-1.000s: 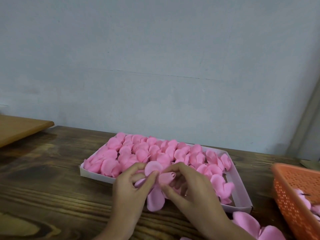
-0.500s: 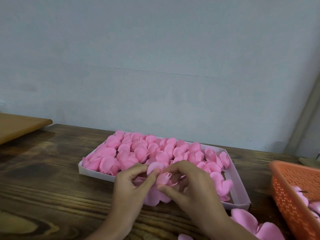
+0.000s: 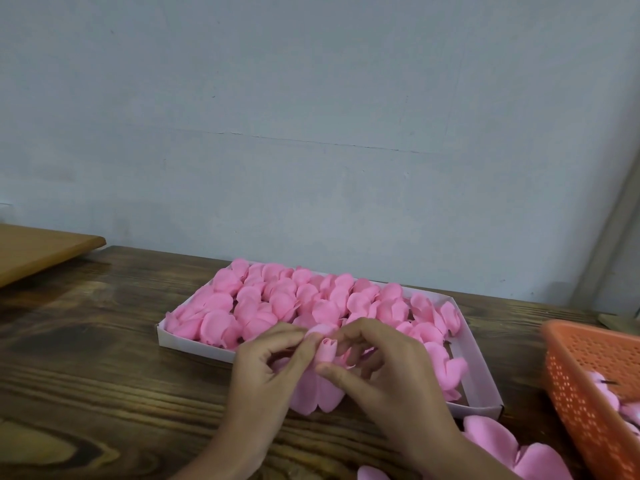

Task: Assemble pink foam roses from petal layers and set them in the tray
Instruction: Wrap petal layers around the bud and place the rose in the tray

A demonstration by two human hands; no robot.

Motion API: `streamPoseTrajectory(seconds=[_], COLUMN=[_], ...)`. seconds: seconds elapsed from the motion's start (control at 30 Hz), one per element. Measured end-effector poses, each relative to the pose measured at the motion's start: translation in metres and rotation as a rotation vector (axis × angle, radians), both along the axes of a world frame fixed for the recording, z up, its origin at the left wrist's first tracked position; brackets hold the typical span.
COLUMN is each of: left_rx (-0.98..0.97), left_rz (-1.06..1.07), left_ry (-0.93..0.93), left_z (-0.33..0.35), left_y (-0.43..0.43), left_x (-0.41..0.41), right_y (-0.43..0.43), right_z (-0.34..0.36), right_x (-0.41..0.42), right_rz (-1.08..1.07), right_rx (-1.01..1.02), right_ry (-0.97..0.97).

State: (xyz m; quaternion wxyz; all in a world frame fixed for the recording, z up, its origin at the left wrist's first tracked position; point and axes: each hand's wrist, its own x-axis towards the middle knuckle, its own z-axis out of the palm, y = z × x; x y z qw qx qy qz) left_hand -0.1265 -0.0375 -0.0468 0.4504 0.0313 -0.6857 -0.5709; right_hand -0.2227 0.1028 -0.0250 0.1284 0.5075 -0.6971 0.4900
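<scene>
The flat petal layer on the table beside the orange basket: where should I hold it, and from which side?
Probably pinch the edge of one lobe of the petal layer, coming from above and from the left. It lies flat with lobes spread, so only a thin edge offers grip, and the basket blocks its right side.

Head view looks forward and down; table (image 3: 104, 393) close.

A: Light?
B: Soft, even, fairly bright. Flat grey-blue wall (image 3: 311, 98); dull sheen on table (image 3: 69, 299) far left.
A: Shadows?
B: Faint, soft-edged, along tray (image 3: 194, 342) near side.
A: Sharpness?
B: Centre ok; rose (image 3: 327, 353) pink flat, low detail. Near right the basket (image 3: 588, 375) soft; wide-angle bends edges.
</scene>
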Motion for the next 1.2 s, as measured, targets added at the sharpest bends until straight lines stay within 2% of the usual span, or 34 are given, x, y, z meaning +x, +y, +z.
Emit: streamPoseTrajectory(seconds=[0.13, 0.3, 0.47, 0.7, 0.93, 1.2], left_rx=[-0.007, 0.072, 0.122, 0.095, 0.111, 0.016], left_rz=[-0.054, -0.144, -0.193, -0.218, -0.163, -0.048], left_ry=[0.004, -0.016, -0.040, -0.031, 0.012, 0.078], left_z=[0.0034, 0.0043, 0.0025, 0.0034, 0.0019, -0.0008], left_y=[0.0020, 0.0018, 0.0003, 0.0026, 0.0032, 0.0042], left_x=[0.0012, 0.0028, 0.0044, 0.0061, 0.0043, 0.0022], right_y=[0.0012, 0.0018, 0.0008, 0.0019, 0.0023, 0.0032], right_z=[0.0020, 0.0034, 0.0042, 0.0046, 0.0060, 0.0084], right_x=[0.0013, 0.0004, 0.0010, 0.0005, 0.0010, 0.0026], right_rz=[0.014, 0.043, 0.001, 0.019, 0.052, 0.063], right_rx=[-0.029, -0.068, -0.093, -0.117, -0.165, -0.176], right_ry=[-0.057, -0.159, -0.115, -0.132, -0.200, -0.308])
